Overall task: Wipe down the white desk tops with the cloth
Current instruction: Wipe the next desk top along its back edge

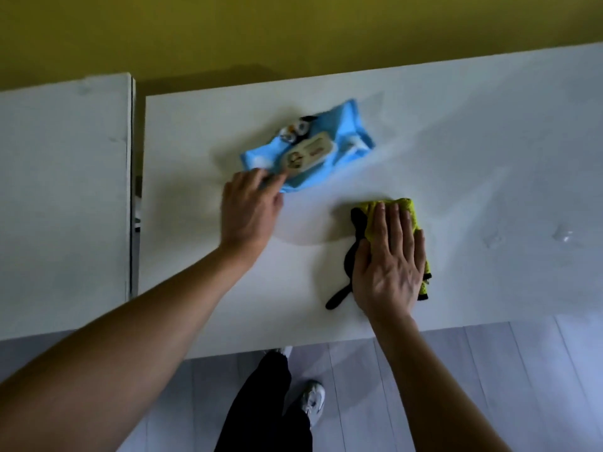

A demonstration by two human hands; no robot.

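Yellow wall runs behind two white desks standing side by side with a narrow dark gap between them; pale floorboards show below their near edges. From the head view, the right hand (390,256) lies flat with straight fingers pressed on the cloth (406,213), a yellow-green rag with a black edge, bunched on the larger desk (456,141) near its front. The left hand (249,207) reaches to a blue wipes packet (306,148) further back, its fingertips on the packet's near corner; blur keeps me from telling whether they pinch it or merely push it.

I judge the cloth soft, light and floppy, best pressed under a flat palm over its middle so it does not roll up. The packet looks light and likely slides easily.

Much of the cloth is hidden beneath the hand. A faint glossy patch sits at right, possibly moisture. The second desk (65,190) is cut off at left.
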